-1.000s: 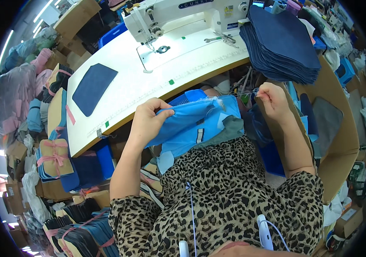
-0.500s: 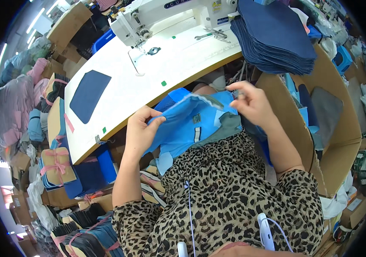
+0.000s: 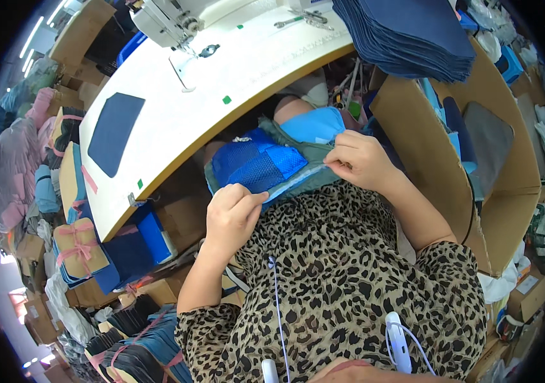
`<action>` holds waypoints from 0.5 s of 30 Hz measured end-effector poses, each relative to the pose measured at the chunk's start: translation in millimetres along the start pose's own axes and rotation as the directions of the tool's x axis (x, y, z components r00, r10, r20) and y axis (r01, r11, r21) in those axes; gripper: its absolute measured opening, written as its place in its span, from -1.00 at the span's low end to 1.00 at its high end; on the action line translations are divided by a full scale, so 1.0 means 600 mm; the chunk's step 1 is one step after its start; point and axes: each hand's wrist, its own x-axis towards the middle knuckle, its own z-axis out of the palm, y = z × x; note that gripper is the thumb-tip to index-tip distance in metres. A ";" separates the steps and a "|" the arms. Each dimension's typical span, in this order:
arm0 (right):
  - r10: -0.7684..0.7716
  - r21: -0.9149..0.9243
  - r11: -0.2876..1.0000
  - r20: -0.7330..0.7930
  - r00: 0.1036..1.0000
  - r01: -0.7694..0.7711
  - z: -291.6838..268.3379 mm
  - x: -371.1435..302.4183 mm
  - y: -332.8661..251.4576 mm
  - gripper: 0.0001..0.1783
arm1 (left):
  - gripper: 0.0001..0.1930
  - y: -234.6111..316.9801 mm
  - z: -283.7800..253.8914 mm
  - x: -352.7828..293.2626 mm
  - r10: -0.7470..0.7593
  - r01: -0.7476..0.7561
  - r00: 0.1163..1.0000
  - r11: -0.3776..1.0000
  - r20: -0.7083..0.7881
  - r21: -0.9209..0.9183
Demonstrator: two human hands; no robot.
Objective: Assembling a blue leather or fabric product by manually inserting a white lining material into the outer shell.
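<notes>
Two hands at mid-frame, left hand (image 3: 234, 214) and right hand (image 3: 360, 159), pinch the lower edge of a blue-and-green fabric piece with mesh (image 3: 266, 163). One pale label (image 3: 527, 284), too small to read, marks a brown cardboard box (image 3: 530, 300), lower right. Stacked navy fabric panels (image 3: 406, 38) cover the white table (image 3: 176, 121), upper right.

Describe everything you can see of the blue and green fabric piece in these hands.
The soft-looking fabric piece combines bright blue mesh, a light blue section and grey-green cloth. It lies rumpled on the person's side of the white table. The left hand and right hand pinch its near edge, where a light blue strip shows.
</notes>
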 end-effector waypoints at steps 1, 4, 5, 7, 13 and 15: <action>0.012 0.004 1.000 0.007 1.000 -0.012 0.001 -0.010 0.001 -0.85 | -0.84 0.000 0.005 -0.004 0.038 -0.038 0.999 0.999 -0.003 0.018; 0.040 0.076 0.996 0.078 0.996 -0.045 -0.004 -0.038 0.009 -0.85 | -0.85 0.000 0.019 -0.021 0.081 -0.082 0.996 0.996 0.038 0.019; 0.155 0.211 0.958 0.191 0.969 -0.195 -0.009 -0.046 0.012 -0.86 | -0.85 0.001 0.023 -0.024 0.077 -0.077 0.996 0.997 0.045 0.007; 0.255 0.325 0.875 0.319 0.913 -0.358 -0.015 -0.066 0.019 -0.87 | -0.86 0.003 0.031 -0.031 0.068 -0.067 0.996 0.998 0.063 -0.014; 0.524 0.948 -0.030 0.286 0.802 -0.318 -0.007 -0.182 0.139 -0.81 | -0.86 0.002 0.051 -0.043 0.036 -0.032 0.996 0.998 0.086 -0.047; 0.659 0.901 -0.104 0.380 0.649 -0.422 0.006 -0.240 0.190 -0.90 | -0.86 0.004 0.052 -0.047 0.020 -0.015 0.995 0.998 0.096 -0.057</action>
